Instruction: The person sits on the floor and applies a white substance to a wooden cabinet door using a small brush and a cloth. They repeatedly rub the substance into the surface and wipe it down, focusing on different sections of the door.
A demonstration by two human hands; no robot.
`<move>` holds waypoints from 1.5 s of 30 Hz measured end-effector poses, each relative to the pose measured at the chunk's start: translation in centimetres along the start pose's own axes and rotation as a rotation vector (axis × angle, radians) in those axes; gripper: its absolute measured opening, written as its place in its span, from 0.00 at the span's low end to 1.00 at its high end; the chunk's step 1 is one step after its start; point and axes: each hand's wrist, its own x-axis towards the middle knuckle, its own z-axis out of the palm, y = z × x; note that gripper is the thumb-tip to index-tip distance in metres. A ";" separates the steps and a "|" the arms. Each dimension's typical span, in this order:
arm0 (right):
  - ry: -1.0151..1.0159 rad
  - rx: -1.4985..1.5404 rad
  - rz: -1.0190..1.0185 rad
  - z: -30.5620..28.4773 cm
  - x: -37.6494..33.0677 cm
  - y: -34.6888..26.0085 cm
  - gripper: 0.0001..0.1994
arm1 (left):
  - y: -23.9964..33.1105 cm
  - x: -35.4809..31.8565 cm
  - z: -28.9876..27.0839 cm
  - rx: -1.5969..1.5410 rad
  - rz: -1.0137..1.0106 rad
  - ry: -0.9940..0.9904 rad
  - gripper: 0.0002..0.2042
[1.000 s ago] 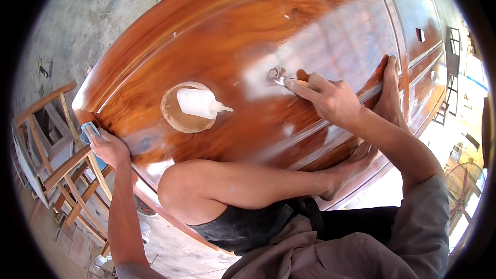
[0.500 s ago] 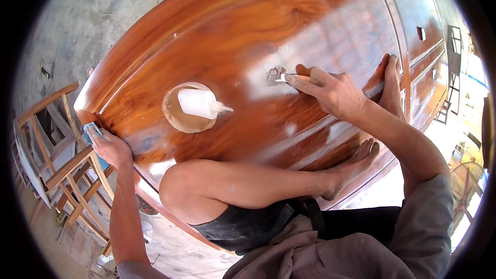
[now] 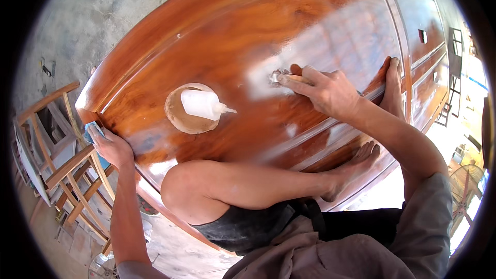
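Note:
I sit on a large varnished wooden panel (image 3: 227,46), glossy reddish brown with moulded edges. My right hand (image 3: 333,90) is closed round a slim tool with a wooden handle and a pale tip (image 3: 293,78). The tip meets a small rough patch (image 3: 274,77) in the panel's surface. At the panel's left corner, my left hand (image 3: 112,147) pinches a folded blue piece (image 3: 92,130); whether it is sandpaper or cloth I cannot make out. A white squeeze bottle (image 3: 199,104) with a nozzle lies in a shallow brown-smeared dish (image 3: 173,119) between my hands.
Wooden frames, like chair parts (image 3: 67,170), stand at the left below the panel's edge. Concrete floor (image 3: 119,10) lies beyond the far edge. My bare feet (image 3: 356,163) rest on the panel. A fan (image 3: 465,181) stands at the far right.
The tool's tip has shifted slightly left and now covers part of the rough patch. My right hand has moved a little left and down with it. The left hand keeps its hold.

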 end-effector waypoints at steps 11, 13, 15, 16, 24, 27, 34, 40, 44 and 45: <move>-0.073 -0.030 0.024 -0.6 0.2 0.9 0.31 | 0.4 -0.2 -0.6 -0.027 -0.018 0.006 0.27; -0.028 0.003 -0.014 -0.6 -0.3 2.6 0.30 | 0.3 0.0 -0.5 -0.024 -0.008 0.008 0.27; -0.034 -0.017 -0.028 -0.2 -0.3 3.2 0.30 | 0.2 0.1 -0.3 -0.020 -0.027 -0.004 0.27; -0.057 -0.044 -0.021 -0.4 -0.3 2.8 0.30 | 0.4 -0.1 -0.6 -0.011 -0.031 -0.012 0.27; 0.000 0.024 -0.042 -0.5 -0.7 3.9 0.34 | 0.8 0.1 -0.7 -0.022 -0.053 -0.033 0.27; -0.035 -0.015 -0.059 -0.4 1.2 1.0 0.34 | 0.4 -0.2 -0.7 -0.003 -0.026 -0.023 0.27; -0.136 -0.032 -0.059 -0.9 -0.4 3.3 0.34 | 0.6 0.1 -0.7 -0.015 0.003 0.001 0.28; -0.092 -0.052 -0.106 -0.9 1.2 0.8 0.35 | 1.4 -0.2 -0.8 -0.002 0.024 0.021 0.27; -0.084 -0.030 -0.120 -0.4 0.7 2.0 0.33 | 0.2 -0.4 -0.7 -0.010 -0.007 0.010 0.27; -0.083 -0.015 -0.121 -0.2 1.1 1.1 0.33 | 0.3 -0.4 -0.7 -0.006 0.000 0.008 0.27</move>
